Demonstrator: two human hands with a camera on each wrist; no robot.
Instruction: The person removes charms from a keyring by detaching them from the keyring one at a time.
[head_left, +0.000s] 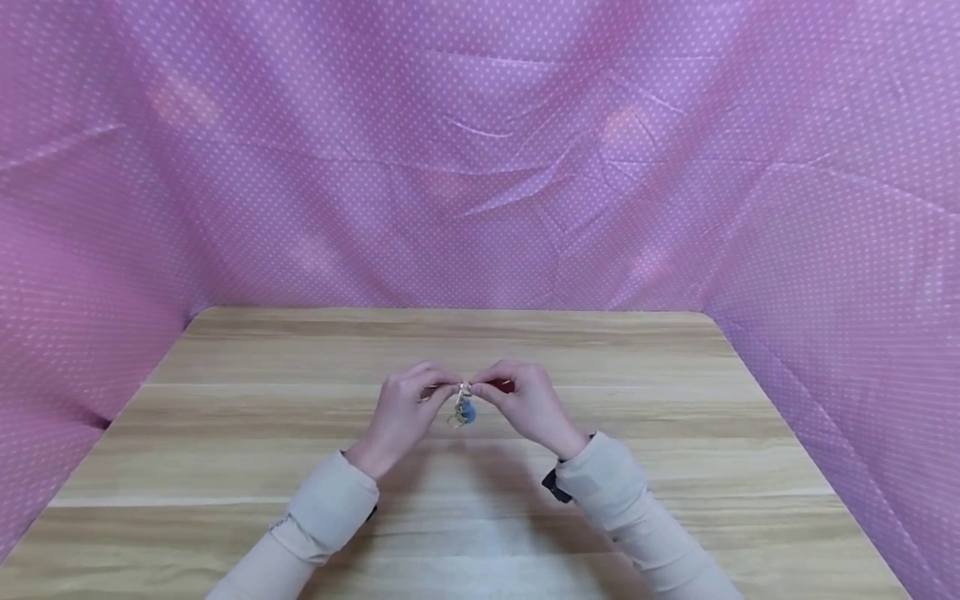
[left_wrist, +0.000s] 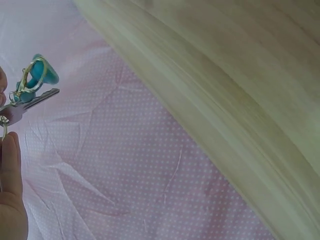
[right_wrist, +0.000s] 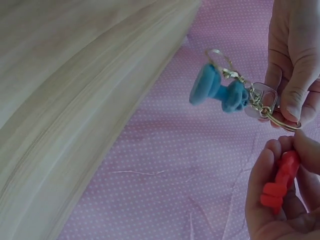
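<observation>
In the head view both hands meet above the middle of the table, at a small keychain. My left hand (head_left: 402, 406) pinches the gold key ring (right_wrist: 282, 121) between thumb and fingers. From the other side, my right hand (head_left: 531, 404) pinches at the ring's edge, its fingers curled round a small red piece (right_wrist: 281, 180). A blue, pushpin-shaped charm (right_wrist: 220, 90) dangles from the ring on a gold chain. Beside it hangs a silver key (left_wrist: 41, 98), its blade pointing away from the fingers in the left wrist view. Fingers partly cover the ring.
The wood-grain table (head_left: 480, 533) lies under both hands. Pink dotted cloth (head_left: 480, 167) hangs behind it and along both sides. Light sleeves (head_left: 333, 504) cover the forearms, and a black strap (head_left: 556, 486) shows at the right wrist.
</observation>
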